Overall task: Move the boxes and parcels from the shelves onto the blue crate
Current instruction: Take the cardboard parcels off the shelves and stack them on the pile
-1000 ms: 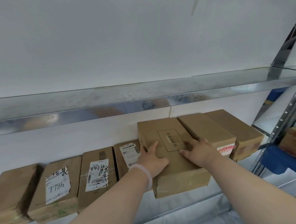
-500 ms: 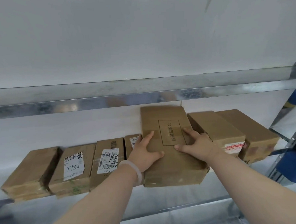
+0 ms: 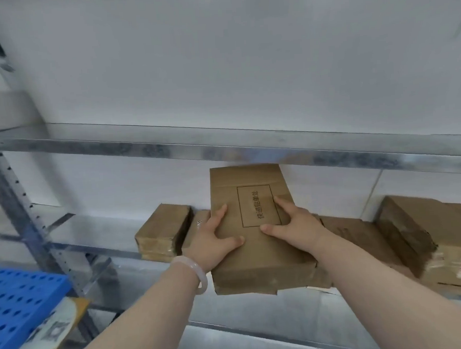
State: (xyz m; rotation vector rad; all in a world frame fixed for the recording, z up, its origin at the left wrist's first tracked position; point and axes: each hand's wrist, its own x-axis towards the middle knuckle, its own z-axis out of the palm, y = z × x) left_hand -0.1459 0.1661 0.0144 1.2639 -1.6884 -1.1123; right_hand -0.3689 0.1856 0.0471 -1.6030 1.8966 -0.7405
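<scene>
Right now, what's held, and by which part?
The cardboard box: left hand on its left long edge, right hand on its right, thumbs on top.

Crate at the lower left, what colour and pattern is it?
The crate is bright blue with rows of round holes; head view, lower left.

Brown cardboard box (image 3: 260, 260) with printed label frame: held tilted before the shelf (image 3: 98, 229). Further boxes (image 3: 163, 231) lie shelved behind. Perforated blue crate (image 3: 17, 300): lower left.

A white wall (image 3: 217, 55) stands behind; a pale, grey-printed disc (image 3: 52, 334) lies at lower left.
</scene>
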